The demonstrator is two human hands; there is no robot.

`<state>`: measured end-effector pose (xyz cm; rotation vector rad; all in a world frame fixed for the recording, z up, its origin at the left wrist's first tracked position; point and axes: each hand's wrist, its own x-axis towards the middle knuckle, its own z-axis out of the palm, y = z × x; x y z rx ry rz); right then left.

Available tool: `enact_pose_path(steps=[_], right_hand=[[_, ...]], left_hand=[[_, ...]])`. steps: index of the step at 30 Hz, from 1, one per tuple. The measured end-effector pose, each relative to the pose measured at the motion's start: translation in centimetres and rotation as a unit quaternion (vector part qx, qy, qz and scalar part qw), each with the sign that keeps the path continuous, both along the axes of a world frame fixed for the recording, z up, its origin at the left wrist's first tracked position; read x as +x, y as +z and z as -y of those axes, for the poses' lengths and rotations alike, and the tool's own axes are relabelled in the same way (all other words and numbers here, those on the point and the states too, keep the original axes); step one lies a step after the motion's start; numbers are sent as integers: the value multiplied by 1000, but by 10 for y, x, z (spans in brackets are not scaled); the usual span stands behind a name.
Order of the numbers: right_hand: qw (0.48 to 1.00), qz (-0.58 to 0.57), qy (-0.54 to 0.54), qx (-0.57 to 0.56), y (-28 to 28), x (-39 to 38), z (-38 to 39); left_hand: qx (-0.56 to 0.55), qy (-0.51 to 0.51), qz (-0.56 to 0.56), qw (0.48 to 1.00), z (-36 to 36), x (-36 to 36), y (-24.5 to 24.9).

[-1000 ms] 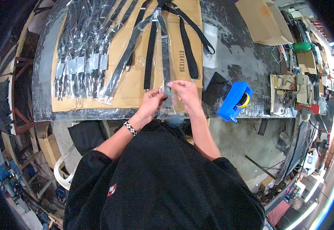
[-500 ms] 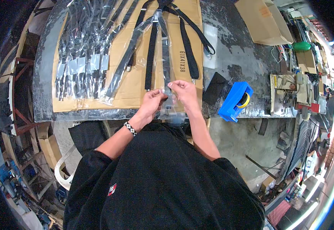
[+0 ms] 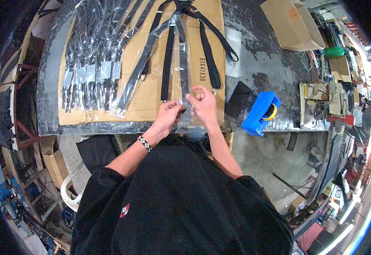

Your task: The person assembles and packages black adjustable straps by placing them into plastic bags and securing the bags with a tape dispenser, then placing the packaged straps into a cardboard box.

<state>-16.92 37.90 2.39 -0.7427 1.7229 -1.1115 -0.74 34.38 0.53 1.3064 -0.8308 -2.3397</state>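
A pair of black suspenders (image 3: 167, 63) lies on a cardboard sheet in front of me, with loose straps spread out and metal clips at their ends. One middle strap (image 3: 183, 63) is inside a clear plastic sleeve (image 3: 189, 76) that runs down toward me. At its lower end, my left hand (image 3: 167, 118) pinches the left edge of the sleeve. My right hand (image 3: 204, 106) is at the right edge, thumb on the plastic, index finger raised and curled. Its other fingertips are partly hidden. Another plastic-wrapped strap (image 3: 131, 87) slants to the left.
Several bagged suspenders (image 3: 92, 72) lie in a row on the left of the cardboard sheet (image 3: 145, 111). To the right are a black piece (image 3: 238, 98), a blue tape dispenser (image 3: 260, 114) with yellow-cored tape, and clear plastic bags (image 3: 234, 51). An open carton (image 3: 294, 25) stands farther back.
My right hand has shifted slightly down, and its index finger has lifted away from the thumb. The left hand stays nearly where it was at the sleeve's edge.
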Motion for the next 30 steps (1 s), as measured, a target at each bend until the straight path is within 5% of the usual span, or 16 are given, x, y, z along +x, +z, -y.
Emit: enact_pose_path(steps=[5,14,30], right_hand=[[998,-48,-44,-14,-12,0,0],[977,199,-50,-58,-12,6,9],[973,221,-48,-52,-17,7,15]], left_hand=[[10,14,6,1000,-1,-1,8],[-5,6,-21,1000,-1,2,1],[-21,14,-13,1000,-1,3,5]])
